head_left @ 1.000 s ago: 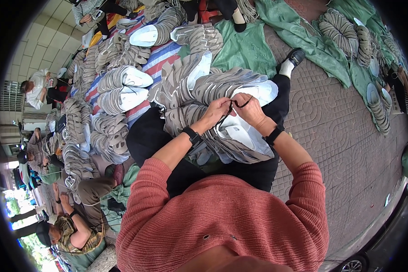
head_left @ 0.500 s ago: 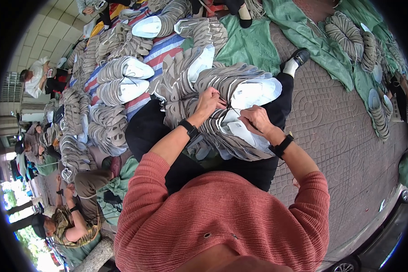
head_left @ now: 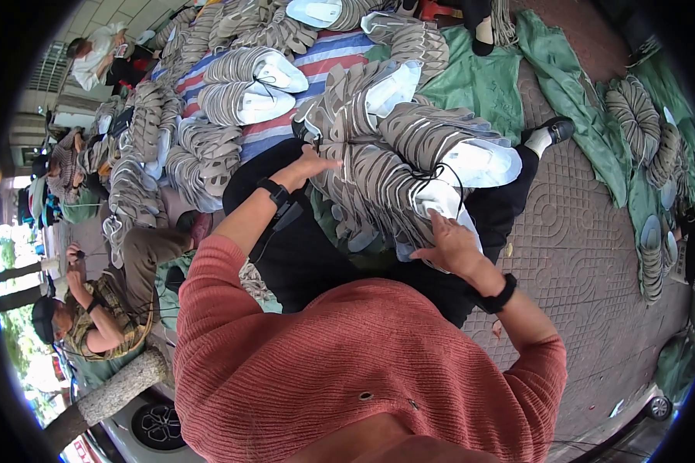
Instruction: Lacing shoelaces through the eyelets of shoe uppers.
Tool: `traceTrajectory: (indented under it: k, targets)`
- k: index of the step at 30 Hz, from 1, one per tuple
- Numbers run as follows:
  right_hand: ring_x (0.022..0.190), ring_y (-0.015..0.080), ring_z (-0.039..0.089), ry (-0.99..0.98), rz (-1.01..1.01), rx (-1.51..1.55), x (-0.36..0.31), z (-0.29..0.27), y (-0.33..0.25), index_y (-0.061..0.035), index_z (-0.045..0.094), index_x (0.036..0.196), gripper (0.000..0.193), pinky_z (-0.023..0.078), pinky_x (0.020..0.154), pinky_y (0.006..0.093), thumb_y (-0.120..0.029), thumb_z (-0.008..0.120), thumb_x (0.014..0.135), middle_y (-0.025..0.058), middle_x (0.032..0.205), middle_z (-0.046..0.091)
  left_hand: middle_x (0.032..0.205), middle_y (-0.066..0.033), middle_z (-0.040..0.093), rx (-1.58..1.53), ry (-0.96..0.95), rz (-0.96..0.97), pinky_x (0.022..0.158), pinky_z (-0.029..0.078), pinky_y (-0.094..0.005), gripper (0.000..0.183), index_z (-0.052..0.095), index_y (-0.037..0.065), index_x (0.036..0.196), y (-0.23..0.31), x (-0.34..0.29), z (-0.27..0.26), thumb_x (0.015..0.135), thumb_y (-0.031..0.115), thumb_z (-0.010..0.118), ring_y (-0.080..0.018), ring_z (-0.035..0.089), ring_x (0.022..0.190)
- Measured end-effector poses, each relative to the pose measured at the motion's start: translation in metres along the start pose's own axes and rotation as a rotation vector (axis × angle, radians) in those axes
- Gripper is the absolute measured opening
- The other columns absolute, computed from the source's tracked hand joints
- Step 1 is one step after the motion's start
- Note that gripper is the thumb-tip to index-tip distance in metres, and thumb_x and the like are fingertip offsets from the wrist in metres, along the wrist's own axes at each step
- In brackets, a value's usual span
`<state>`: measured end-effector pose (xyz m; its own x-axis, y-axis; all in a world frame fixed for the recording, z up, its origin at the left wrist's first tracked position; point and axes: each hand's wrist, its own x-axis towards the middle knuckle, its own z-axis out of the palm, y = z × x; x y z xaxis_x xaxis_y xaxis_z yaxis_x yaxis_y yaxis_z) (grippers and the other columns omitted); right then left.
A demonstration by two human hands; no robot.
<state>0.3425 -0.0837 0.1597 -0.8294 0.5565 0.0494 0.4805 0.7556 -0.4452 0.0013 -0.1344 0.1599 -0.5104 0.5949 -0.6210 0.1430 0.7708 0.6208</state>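
Observation:
Across my lap lie nested stacks of grey shoe uppers (head_left: pixel 363 174) with white linings. A black cord (head_left: pixel 432 171) is knotted between the two right-hand ends, its loose tails lying over a white upper (head_left: pixel 483 163). My left hand (head_left: pixel 314 164) is at the left end of the near stack, fingers stretched out and nothing in them. Spread over the white end of that same stack is my right hand (head_left: pixel 449 245), thumb apart from the fingers. Both hands seem to touch the stack, though the exact contact is hard to see.
More tied stacks of uppers (head_left: pixel 251 85) lie on a striped sheet (head_left: pixel 336 52) beyond my left knee. Green sheeting (head_left: pixel 479 81) spreads ahead and to the right over patterned paving (head_left: pixel 579 224). A seated person (head_left: pixel 104 320) is at the left, near a tree trunk (head_left: pixel 112 393).
Both hands have let go of the black cord at the knot. The left has moved to the stack's left end, the right nearer to me. The whole view has shifted too.

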Motion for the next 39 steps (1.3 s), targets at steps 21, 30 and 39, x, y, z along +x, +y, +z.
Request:
traceTrajectory:
  k: [21, 30, 39]
  targets:
    - [0.087, 0.0156, 0.057, -0.346, 0.247, 0.297, 0.048, 0.055, 0.120, -0.0018, 0.063, 0.101, 0.038, 0.047, 0.078, 0.0329, -0.014, 0.074, 0.067, 0.0098, 0.092, 0.065, 0.124, -0.0260, 0.048, 0.217, -0.363, 0.335, 0.096, 0.037, -0.0302, 0.101, 0.035, -0.017, 0.126, -0.023, 0.049, 0.002, 0.059, 0.043, 0.080, -0.0298, 0.048, 0.115]
    - [0.086, 0.0277, 0.062, -0.314, 0.256, 0.297, 0.076, 0.045, 0.060, 0.0105, 0.057, 0.100, 0.050, 0.047, 0.078, 0.0342, -0.017, 0.077, 0.063, 0.0198, 0.092, 0.064, 0.133, -0.0210, 0.042, -0.085, -0.328, 0.310, 0.101, 0.031, -0.0295, 0.099, 0.027, -0.012, 0.134, -0.031, 0.042, 0.010, 0.060, 0.022, 0.083, -0.0248, 0.040, 0.123]
    - [0.082, 0.0172, 0.062, -0.103, 0.460, 1.370, 0.074, -0.029, 0.017, 0.0022, 0.059, 0.104, 0.037, 0.050, 0.079, 0.0316, 0.005, 0.070, 0.069, 0.0076, 0.093, 0.065, 0.094, -0.0071, 0.063, -0.065, -0.173, 0.937, 0.077, 0.045, -0.0274, 0.045, 0.060, 0.000, 0.102, 0.153, -0.063, -0.050, 0.068, 0.025, 0.077, -0.0138, 0.058, 0.083]
